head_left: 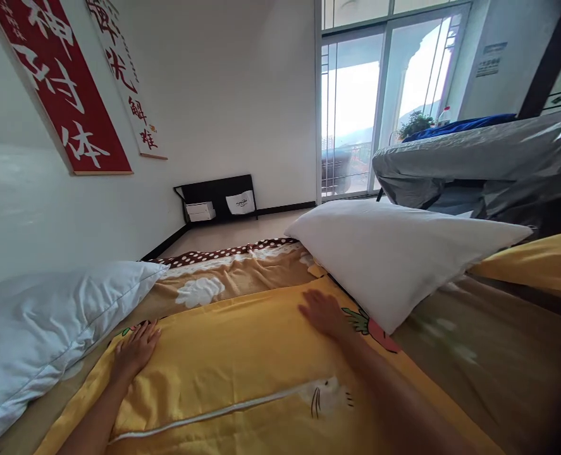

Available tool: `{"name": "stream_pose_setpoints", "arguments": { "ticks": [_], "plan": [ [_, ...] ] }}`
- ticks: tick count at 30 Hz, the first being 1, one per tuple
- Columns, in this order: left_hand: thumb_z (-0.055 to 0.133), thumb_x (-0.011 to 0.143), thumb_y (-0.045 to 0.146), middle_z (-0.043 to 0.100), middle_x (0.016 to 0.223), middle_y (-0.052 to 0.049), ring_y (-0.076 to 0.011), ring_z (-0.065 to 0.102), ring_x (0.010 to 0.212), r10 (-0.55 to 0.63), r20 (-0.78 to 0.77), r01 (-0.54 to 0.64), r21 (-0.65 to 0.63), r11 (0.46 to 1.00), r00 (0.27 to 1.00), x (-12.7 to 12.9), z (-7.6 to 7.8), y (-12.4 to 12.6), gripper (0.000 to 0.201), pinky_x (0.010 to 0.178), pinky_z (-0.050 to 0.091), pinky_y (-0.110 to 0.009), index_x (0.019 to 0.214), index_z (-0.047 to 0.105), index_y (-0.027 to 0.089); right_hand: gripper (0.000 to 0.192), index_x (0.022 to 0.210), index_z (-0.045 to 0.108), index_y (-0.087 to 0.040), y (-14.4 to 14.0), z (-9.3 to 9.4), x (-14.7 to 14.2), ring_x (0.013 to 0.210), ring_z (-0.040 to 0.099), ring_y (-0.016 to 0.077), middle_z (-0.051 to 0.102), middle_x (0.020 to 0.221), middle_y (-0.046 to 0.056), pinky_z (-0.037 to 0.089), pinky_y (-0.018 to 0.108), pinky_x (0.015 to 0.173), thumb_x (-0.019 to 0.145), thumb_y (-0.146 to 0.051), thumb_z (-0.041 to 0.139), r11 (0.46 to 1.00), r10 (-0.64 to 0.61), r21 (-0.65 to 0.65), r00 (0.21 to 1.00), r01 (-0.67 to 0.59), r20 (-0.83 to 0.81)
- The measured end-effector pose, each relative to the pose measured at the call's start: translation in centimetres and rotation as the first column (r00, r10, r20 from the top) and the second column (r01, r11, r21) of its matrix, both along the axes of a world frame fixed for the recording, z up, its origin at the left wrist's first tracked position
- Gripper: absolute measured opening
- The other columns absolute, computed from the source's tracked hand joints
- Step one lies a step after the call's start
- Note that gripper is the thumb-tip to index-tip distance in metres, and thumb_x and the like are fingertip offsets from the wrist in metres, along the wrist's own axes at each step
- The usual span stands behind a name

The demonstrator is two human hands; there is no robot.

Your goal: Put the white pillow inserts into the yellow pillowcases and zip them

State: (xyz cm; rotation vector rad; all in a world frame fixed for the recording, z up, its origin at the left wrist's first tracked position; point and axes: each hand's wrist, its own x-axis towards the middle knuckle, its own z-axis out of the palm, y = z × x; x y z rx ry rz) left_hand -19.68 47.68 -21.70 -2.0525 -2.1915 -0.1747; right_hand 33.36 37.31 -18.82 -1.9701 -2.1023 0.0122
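Observation:
A yellow pillowcase (233, 360) with a cartoon print and a white zip line lies flat on the bed. My left hand (135, 349) rests palm down on its far left corner, fingers apart. My right hand (322, 311) presses flat on its far right edge, right beside a white pillow (403, 249) that lies tilted across the bed. Another white pillow (38, 328) lies to the left of my left hand, against the wall.
A brown sheet (242, 275) with white clouds and a dotted border covers the bed. A grey plastic-covered piece of furniture (474, 158) stands at the right. A dark board (216, 197) with white boxes leans at the far wall. Glass doors (379, 95) lie beyond.

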Motion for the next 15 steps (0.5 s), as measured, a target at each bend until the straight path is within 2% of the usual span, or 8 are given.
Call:
{"name": "stream_pose_setpoints", "arguments": {
  "ticks": [2, 4, 6, 8, 10, 12, 14, 15],
  "plan": [
    [0.027, 0.091, 0.039, 0.031, 0.151, -0.007, -0.0231, 0.028, 0.138, 0.014, 0.015, -0.014, 0.019, 1.0, 1.0, -0.1, 0.1, -0.2, 0.055, 0.108, 0.023, -0.056, 0.143, 0.034, 0.023, 0.058, 0.136, 0.043, -0.003, -0.9, -1.0, 4.3, 0.137, 0.028, 0.0304, 0.038, 0.144, 0.021, 0.021, 0.048, 0.11, 0.093, -0.039, 0.028, 0.997, -0.078, 0.005, 0.997, 0.077, 0.017],
    [0.027, 0.091, 0.036, 0.036, 0.148, -0.009, -0.0256, 0.03, 0.138, -0.01, 0.027, 0.008, 0.083, 0.997, 1.0, 0.1, 0.6, -0.6, 0.053, 0.106, 0.023, -0.06, 0.141, 0.039, 0.022, 0.062, 0.137, 0.04, 0.001, -1.5, -1.9, 6.5, 0.138, 0.028, 0.0275, 0.037, 0.145, 0.021, 0.021, 0.041, 0.113, 0.092, -0.039, 0.027, 0.993, -0.119, 0.017, 0.993, 0.119, 0.024],
    [0.027, 0.09, 0.03, 0.042, 0.144, -0.011, -0.0283, 0.03, 0.137, -0.092, 0.014, 0.089, 0.149, 0.985, 0.996, 1.0, 1.5, -1.2, 0.051, 0.105, 0.022, -0.063, 0.136, 0.046, 0.02, 0.063, 0.138, 0.039, 0.001, -1.6, -2.6, 7.1, 0.138, 0.027, 0.0252, 0.036, 0.146, 0.019, 0.021, 0.038, 0.114, 0.092, -0.04, 0.026, 0.989, -0.144, 0.04, 0.989, 0.143, 0.017],
    [0.027, 0.089, 0.026, 0.047, 0.141, -0.011, -0.0266, 0.031, 0.137, -0.21, -0.025, 0.211, 0.166, 0.963, 0.977, 3.6, 2.6, -2.0, 0.05, 0.11, 0.022, -0.057, 0.132, 0.052, 0.018, 0.062, 0.138, 0.041, -0.002, -1.3, -3.0, 6.8, 0.138, 0.028, 0.0239, 0.038, 0.146, 0.017, 0.022, 0.037, 0.114, 0.09, -0.04, 0.028, 0.985, -0.16, 0.064, 0.987, 0.16, -0.003],
    [0.027, 0.09, 0.029, 0.048, 0.14, -0.007, -0.0188, 0.036, 0.135, -0.316, -0.048, 0.32, 0.126, 0.939, 0.947, 8.5, 3.4, -3.6, 0.051, 0.113, 0.027, -0.039, 0.132, 0.053, 0.018, 0.061, 0.137, 0.043, -0.004, -0.9, -3.2, 6.5, 0.138, 0.028, 0.0238, 0.038, 0.145, 0.017, 0.022, 0.038, 0.114, 0.089, -0.04, 0.029, 0.981, -0.172, 0.082, 0.985, 0.174, -0.027],
    [0.022, 0.092, 0.029, 0.038, 0.147, -0.008, -0.0156, 0.032, 0.137, -0.46, 0.032, 0.459, 0.046, 0.887, 0.887, 15.5, 3.5, -6.0, 0.055, 0.114, 0.026, -0.032, 0.139, 0.043, 0.011, 0.062, 0.137, 0.043, -0.004, -0.6, -3.3, 6.5, 0.138, 0.028, 0.0247, 0.038, 0.145, 0.017, 0.021, 0.038, 0.114, 0.089, -0.041, 0.029, 0.978, -0.181, 0.094, 0.983, 0.184, -0.043],
    [0.026, 0.092, 0.037, 0.03, 0.151, -0.007, -0.0174, 0.025, 0.14, -0.688, 0.084, 0.693, -0.058, 0.719, 0.721, 23.0, 3.2, -8.6, 0.057, 0.116, 0.021, -0.036, 0.144, 0.034, 0.013, 0.063, 0.137, 0.043, -0.003, -0.4, -3.5, 6.8, 0.137, 0.03, 0.0255, 0.039, 0.145, 0.018, 0.022, 0.04, 0.113, 0.089, -0.042, 0.028, 0.977, -0.183, 0.099, 0.982, 0.187, -0.047],
    [0.026, 0.093, 0.042, 0.027, 0.152, -0.005, -0.0186, 0.022, 0.141, -0.736, 0.113, 0.744, -0.064, 0.665, 0.668, 26.2, 3.1, -9.8, 0.058, 0.116, 0.019, -0.041, 0.145, 0.032, 0.018, 0.063, 0.137, 0.043, -0.004, -0.4, -3.6, 6.9, 0.137, 0.031, 0.0255, 0.04, 0.144, 0.018, 0.023, 0.04, 0.113, 0.089, -0.042, 0.028, 0.978, -0.178, 0.101, 0.983, 0.181, -0.043]
  ]
}}
